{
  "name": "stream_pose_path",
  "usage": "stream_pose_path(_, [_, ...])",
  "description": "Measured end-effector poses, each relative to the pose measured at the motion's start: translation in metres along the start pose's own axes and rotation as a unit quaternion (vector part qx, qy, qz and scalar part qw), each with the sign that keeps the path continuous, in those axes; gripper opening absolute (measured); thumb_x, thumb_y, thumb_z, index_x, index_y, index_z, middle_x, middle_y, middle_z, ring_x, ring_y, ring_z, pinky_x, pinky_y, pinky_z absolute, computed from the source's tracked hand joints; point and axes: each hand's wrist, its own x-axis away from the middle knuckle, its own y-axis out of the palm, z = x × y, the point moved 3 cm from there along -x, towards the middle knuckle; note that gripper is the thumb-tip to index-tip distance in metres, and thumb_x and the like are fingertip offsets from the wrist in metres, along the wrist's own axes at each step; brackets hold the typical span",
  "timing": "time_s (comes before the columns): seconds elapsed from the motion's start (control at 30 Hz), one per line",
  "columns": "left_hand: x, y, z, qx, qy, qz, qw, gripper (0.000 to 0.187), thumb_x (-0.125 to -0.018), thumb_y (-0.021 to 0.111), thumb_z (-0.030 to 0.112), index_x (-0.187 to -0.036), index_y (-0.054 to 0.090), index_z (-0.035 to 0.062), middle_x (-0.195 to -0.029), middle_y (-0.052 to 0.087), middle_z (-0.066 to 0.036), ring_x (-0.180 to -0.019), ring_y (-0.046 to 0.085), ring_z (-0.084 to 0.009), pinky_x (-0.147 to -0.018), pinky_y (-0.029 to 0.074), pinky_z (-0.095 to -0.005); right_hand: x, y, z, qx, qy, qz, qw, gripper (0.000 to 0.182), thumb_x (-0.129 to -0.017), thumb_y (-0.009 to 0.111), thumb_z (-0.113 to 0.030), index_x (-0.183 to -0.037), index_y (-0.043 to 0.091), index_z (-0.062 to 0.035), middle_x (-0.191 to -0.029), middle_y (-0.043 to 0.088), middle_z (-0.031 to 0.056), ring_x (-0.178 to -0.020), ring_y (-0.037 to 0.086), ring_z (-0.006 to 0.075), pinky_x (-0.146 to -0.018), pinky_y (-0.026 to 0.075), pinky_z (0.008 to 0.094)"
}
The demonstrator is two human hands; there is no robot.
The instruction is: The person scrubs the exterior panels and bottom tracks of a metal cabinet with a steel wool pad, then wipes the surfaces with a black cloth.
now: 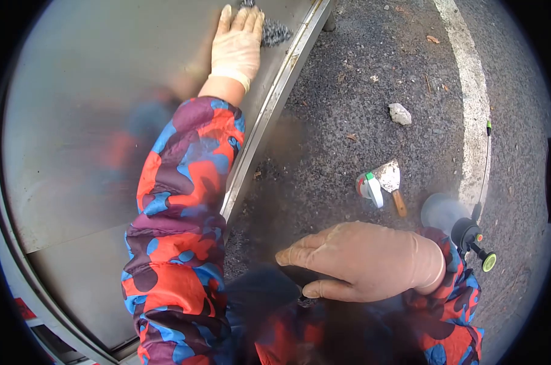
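Observation:
My left hand (236, 52), in a pale thin glove, lies palm down near the top of a stainless steel panel (87, 140). It presses on a grey steel wool scourer (276, 34), which shows past the fingers on the right and above them. The thumb is hidden. My right hand (364, 261), gloved the same way, hovers in front of my body. Its fingers point left and the thumb stands apart, with nothing visible in it. Both sleeves have a red, blue and purple camouflage pattern.
A metal edge strip (269, 103) borders the panel. On the asphalt lie a scraper (392, 182) with a wooden handle, a white spray bottle (370, 188) and a stone (400, 114). A pump sprayer (464, 231) with a long wand stands near the white road line (470, 91).

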Motion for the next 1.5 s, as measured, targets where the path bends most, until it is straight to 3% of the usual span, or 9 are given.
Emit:
stream_pose_path(0.13, [0.112, 0.055, 0.068, 0.044, 0.085, -0.188, 0.977, 0.055, -0.094, 0.041, 0.016, -0.148, 0.036, 0.0081, -0.153, 0.039, -0.003, -0.143, 0.033, -0.0165, -0.122, 0.009, -0.0442, 0.008, -0.003, 0.004, 0.008, 0.009, 0.008, 1.000, 0.046, -0.093, 0.057, -0.025, -0.126, 0.048, 0.0049, -0.102, 0.062, 0.0244, -0.094, 0.061, 0.0433, -0.082, 0.050, 0.0467])
stream_pose_path(0.27, [0.103, 0.053, 0.064, 0.044, 0.113, -0.184, 0.976, 0.054, -0.095, 0.039, 0.017, -0.148, 0.037, 0.0077, -0.153, 0.039, -0.003, -0.143, 0.033, -0.0161, -0.122, 0.009, -0.0439, 0.009, -0.007, 0.006, -0.020, 0.012, 0.010, 1.000, 0.045, -0.093, 0.057, -0.025, -0.126, 0.048, 0.0047, -0.101, 0.062, 0.0246, -0.094, 0.061, 0.0434, -0.082, 0.050, 0.0469])
stream_pose_path(0.37, [0.016, 0.032, 0.037, 0.007, 0.061, -0.068, 0.996, 0.052, -0.092, 0.038, 0.010, -0.144, 0.041, 0.0079, -0.151, 0.042, -0.005, -0.140, 0.037, -0.0169, -0.121, 0.010, -0.0446, 0.007, -0.006, 0.011, -0.019, -0.006, 0.026, 0.999, 0.045, -0.094, 0.056, -0.026, -0.127, 0.048, 0.0043, -0.102, 0.062, 0.0245, -0.095, 0.061, 0.0432, -0.083, 0.050, 0.0472])
stream_pose_path(0.47, [-0.014, 0.032, 0.029, 0.004, 0.034, -0.029, 0.999, 0.052, -0.092, 0.038, 0.009, -0.144, 0.042, 0.0076, -0.149, 0.044, -0.005, -0.140, 0.037, -0.0175, -0.121, 0.011, -0.0447, 0.005, -0.009, 0.012, -0.030, 0.044, -0.048, 0.997, 0.050, -0.096, 0.055, -0.030, -0.133, 0.046, 0.0032, -0.122, 0.059, 0.0235, -0.108, 0.059, 0.0410, -0.091, 0.048, 0.0468])
stream_pose_path(0.63, [0.095, 0.048, 0.066, 0.026, 0.080, -0.208, 0.975, 0.053, -0.098, 0.031, 0.018, -0.149, 0.034, 0.0062, -0.153, 0.040, -0.003, -0.144, 0.031, -0.0161, -0.123, 0.007, -0.0432, 0.008, -0.013, 0.015, -0.035, 0.040, -0.043, 0.998, 0.052, -0.096, 0.054, -0.030, -0.134, 0.045, 0.0036, -0.123, 0.058, 0.0238, -0.108, 0.059, 0.0414, -0.092, 0.048, 0.0470])
stream_pose_path(0.87, [0.016, 0.039, 0.047, 0.004, 0.068, -0.057, 0.996, 0.048, -0.096, 0.032, 0.014, -0.142, 0.044, 0.0045, -0.146, 0.047, -0.007, -0.139, 0.038, -0.0181, -0.122, 0.012, -0.0427, 0.010, -0.006, 0.021, -0.037, -0.007, 0.029, 0.999, 0.044, -0.094, 0.055, -0.027, -0.127, 0.047, 0.0029, -0.105, 0.062, 0.0242, -0.096, 0.061, 0.0428, -0.085, 0.050, 0.0469])
stream_pose_path(1.13, [0.082, 0.049, 0.060, 0.034, 0.061, -0.126, 0.990, 0.052, -0.096, 0.034, 0.017, -0.146, 0.038, 0.0034, -0.149, 0.044, -0.007, -0.141, 0.036, -0.0210, -0.122, 0.011, -0.0439, 0.009, -0.015, 0.022, -0.048, 0.037, -0.034, 0.998, 0.051, -0.096, 0.054, -0.030, -0.134, 0.046, 0.0036, -0.124, 0.058, 0.0236, -0.110, 0.058, 0.0405, -0.093, 0.048, 0.0464])
stream_pose_path(1.37, [-0.014, 0.061, 0.067, 0.023, 0.059, -0.058, 0.996, 0.048, -0.096, 0.034, 0.015, -0.142, 0.045, 0.0054, -0.148, 0.046, -0.006, -0.140, 0.037, -0.0181, -0.122, 0.010, -0.0437, 0.011, -0.012, 0.023, -0.033, 0.058, -0.044, 0.997, 0.052, -0.097, 0.053, -0.031, -0.134, 0.045, 0.0037, -0.125, 0.058, 0.0236, -0.111, 0.058, 0.0406, -0.093, 0.048, 0.0465])
stream_pose_path(1.5, [0.048, 0.061, 0.087, 0.028, 0.076, -0.188, 0.979, 0.049, -0.095, 0.038, 0.017, -0.142, 0.044, 0.0037, -0.147, 0.047, -0.005, -0.140, 0.037, -0.0178, -0.122, 0.009, -0.0454, 0.015, -0.014, 0.020, -0.026, 0.056, -0.035, 0.997, 0.051, -0.097, 0.052, -0.031, -0.134, 0.045, 0.0038, -0.125, 0.057, 0.0237, -0.111, 0.058, 0.0406, -0.094, 0.047, 0.0461])
